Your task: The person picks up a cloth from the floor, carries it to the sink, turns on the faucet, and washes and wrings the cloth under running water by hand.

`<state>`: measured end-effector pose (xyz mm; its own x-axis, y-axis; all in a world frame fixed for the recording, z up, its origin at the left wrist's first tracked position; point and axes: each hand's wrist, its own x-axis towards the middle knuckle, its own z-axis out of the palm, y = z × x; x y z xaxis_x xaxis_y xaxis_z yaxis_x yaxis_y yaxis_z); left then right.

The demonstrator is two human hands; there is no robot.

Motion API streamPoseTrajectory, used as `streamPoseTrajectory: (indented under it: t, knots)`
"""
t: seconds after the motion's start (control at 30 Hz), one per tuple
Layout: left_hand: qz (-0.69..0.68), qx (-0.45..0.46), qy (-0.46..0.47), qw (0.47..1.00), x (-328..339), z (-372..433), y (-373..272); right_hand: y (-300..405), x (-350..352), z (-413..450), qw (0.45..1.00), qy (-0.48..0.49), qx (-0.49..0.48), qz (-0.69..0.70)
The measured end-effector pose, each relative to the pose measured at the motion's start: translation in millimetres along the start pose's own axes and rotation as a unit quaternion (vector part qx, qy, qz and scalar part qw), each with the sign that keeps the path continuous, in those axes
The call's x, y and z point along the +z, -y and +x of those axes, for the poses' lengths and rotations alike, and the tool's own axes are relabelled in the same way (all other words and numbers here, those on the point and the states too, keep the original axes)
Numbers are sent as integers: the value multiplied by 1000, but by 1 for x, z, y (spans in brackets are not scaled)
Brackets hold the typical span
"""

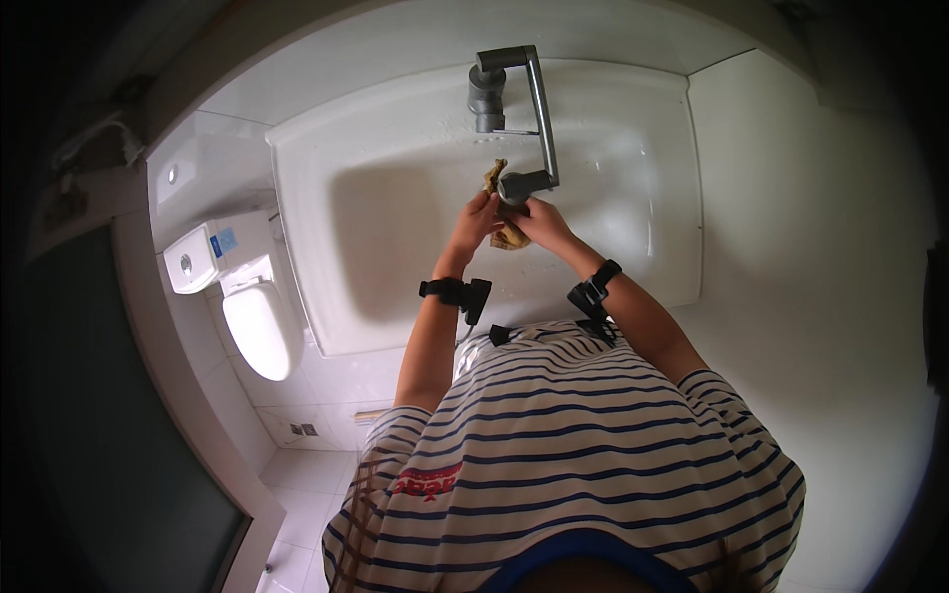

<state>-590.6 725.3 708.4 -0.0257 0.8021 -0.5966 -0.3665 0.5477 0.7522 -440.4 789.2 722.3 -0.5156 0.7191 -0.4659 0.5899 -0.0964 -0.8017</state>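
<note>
Under the spout of a grey swivel-arm faucet [546,118], a yellow-brown cloth [510,237] hangs between my two hands over a white washbasin [415,156]. My left hand [474,222] grips it from the left, fingers curled against the cloth. From the other side my right hand [543,224] holds it too, its fingertips partly hidden below the spout head. One end of the cloth sticks up past the spout, and the other droops below my fingers. Whether water is running cannot be made out.
A white toilet [259,330] stands to the left of the basin, its cistern bearing a blue label. A pale wall [801,222] borders the basin on the right. Black straps with small devices [463,293] sit on both wrists. A dark door panel [111,400] is at far left.
</note>
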Motion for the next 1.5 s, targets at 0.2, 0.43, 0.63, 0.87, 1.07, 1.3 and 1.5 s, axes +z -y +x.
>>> streamPoseTrajectory:
  t: [0.2, 0.43, 0.63, 0.87, 1.07, 1.3, 1.5]
  knots:
    - [230, 59, -82, 968, -10, -3, 0, -19, 0, 9, 996, 2, -75, -36]
    - [-154, 41, -46, 986, -7, -30, -9, -28, -14, 14, 963, 7, 138, 232]
    - [-371, -29, 76, 925, 2, -42, -24, -33, -15, 16, 922, 56, 157, 350]
    - [-220, 41, 64, 972, 7, -37, -10, -20, -18, 7, 855, 147, 233, 440]
    - [-56, 83, 0, 995, -13, -22, 4, -19, -29, 10, 916, 58, 92, 387]
    - [213, 161, -112, 957, -35, -4, 2, -14, -48, 22, 917, -29, 43, 395]
    - [159, 190, -147, 958, -43, -2, 7, -12, -55, 12, 966, -28, -3, 259]
